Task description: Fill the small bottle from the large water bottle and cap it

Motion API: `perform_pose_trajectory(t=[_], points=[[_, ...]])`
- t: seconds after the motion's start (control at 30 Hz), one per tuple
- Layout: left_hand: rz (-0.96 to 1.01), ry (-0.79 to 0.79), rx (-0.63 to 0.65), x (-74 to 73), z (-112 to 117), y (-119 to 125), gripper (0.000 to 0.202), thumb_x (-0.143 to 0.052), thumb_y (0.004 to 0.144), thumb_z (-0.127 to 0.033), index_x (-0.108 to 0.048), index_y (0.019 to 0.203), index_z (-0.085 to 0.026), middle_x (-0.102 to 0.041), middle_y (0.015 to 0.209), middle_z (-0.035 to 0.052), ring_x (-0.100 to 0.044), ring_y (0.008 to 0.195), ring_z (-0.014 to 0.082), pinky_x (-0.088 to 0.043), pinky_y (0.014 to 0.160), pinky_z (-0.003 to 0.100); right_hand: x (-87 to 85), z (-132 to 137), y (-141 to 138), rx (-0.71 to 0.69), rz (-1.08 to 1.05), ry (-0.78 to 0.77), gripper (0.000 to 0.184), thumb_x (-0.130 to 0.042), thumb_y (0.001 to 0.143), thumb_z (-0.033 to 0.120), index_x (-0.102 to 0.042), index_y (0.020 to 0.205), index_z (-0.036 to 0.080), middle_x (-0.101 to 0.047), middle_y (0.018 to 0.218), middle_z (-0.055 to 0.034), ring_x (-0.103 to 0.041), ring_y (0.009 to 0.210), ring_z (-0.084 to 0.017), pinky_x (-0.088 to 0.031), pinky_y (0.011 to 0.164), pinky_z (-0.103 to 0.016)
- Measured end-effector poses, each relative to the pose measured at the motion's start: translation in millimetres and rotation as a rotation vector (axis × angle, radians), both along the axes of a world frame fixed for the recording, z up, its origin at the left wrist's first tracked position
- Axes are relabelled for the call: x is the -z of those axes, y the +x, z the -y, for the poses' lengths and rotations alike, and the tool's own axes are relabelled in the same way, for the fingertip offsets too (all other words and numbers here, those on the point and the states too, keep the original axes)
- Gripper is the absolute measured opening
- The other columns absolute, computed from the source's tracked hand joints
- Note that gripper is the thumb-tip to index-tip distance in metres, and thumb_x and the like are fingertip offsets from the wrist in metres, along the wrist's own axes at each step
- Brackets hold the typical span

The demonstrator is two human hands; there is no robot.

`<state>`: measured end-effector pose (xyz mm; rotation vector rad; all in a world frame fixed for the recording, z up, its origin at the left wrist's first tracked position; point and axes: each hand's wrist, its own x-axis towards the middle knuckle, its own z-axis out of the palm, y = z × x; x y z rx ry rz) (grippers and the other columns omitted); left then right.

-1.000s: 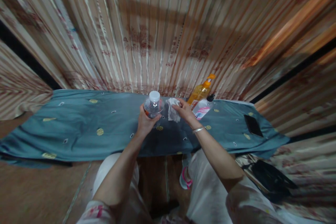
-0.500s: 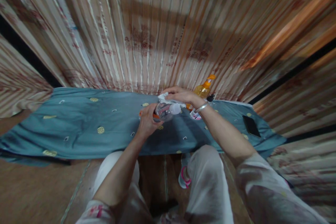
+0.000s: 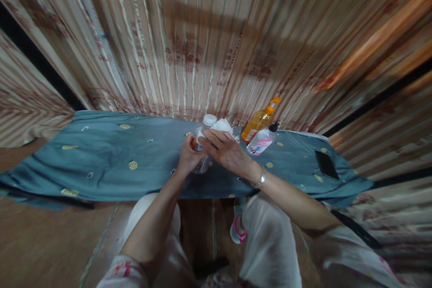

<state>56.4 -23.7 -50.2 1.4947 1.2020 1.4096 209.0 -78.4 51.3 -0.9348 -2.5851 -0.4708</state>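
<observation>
My left hand (image 3: 187, 157) is closed around a clear plastic bottle (image 3: 202, 137) with a white cap and an orange label, held nearly upright over the blue cloth-covered table (image 3: 111, 162). My right hand (image 3: 224, 150) lies across the front of the bottle with fingers closed on a crumpled white cloth (image 3: 222, 126), which presses against the bottle's upper side. A silver bangle sits on my right wrist.
An orange bottle (image 3: 259, 119) and a clear bottle with a pink label (image 3: 261, 140) stand at the back right of the table. A black phone (image 3: 326, 165) lies further right. A striped curtain hangs behind. My legs and a pink-and-white shoe (image 3: 238, 229) are below the table edge.
The bottle has swung from tilted with its cap to the right back to nearly upright. My right hand with the cloth came down from above the bottle to its front side.
</observation>
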Motion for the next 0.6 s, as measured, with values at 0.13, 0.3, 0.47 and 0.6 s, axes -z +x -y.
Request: perform_pose_trajectory(t=[0.13,0.3,0.47,0.6], points=[[0.156,-0.074,0.080,-3.0,3.8,2.3,0.050,-0.080,0.056,-0.042,-0.054,0.092,-0.019,-0.063,0.080,-0.0008,-0.061,0.072,0.0172,-0.050,0.067,0.029,22.0,-9.2,11.3,0.085,-0.503,-0.158,0.038,-0.043,0.098,0.021,-0.054,0.134,0.020,-0.055,0.143,-0.0133,-0.047,0.135,-0.024,-0.041,0.110,-0.045],[0.251,-0.104,0.138,-3.5,6.3,2.1,0.064,-0.084,0.051,-0.042,-0.057,0.104,-0.018,-0.070,0.098,0.0051,-0.066,0.088,0.0217,-0.052,0.082,0.034,28.8,-42.8,21.4,0.175,-1.076,-0.563,0.038,-0.060,0.086,0.034,-0.065,0.120,0.020,-0.072,0.115,-0.0061,-0.064,0.108,-0.022,-0.050,0.097,-0.037],[0.000,0.057,0.192,-1.9,10.5,-1.9,0.083,-0.088,0.051,-0.036,-0.053,0.125,-0.020,-0.068,0.118,0.0093,-0.065,0.107,0.0271,-0.051,0.095,0.042,1.0,-90.8,44.3,0.048,-1.048,-1.188,0.044,-0.076,0.063,0.034,-0.072,0.103,0.017,-0.075,0.085,-0.0010,-0.065,0.073,-0.015,-0.051,0.069,-0.026],[-0.270,0.208,0.166,-2.3,11.7,-1.1,0.083,-0.088,0.050,-0.028,-0.055,0.125,-0.021,-0.066,0.125,0.0110,-0.063,0.113,0.0305,-0.049,0.099,0.048,-34.3,-109.5,36.5,0.072,-0.516,-1.184,0.026,-0.070,0.066,0.017,-0.074,0.092,0.016,-0.074,0.080,0.0012,-0.062,0.069,-0.014,-0.048,0.067,-0.025]])
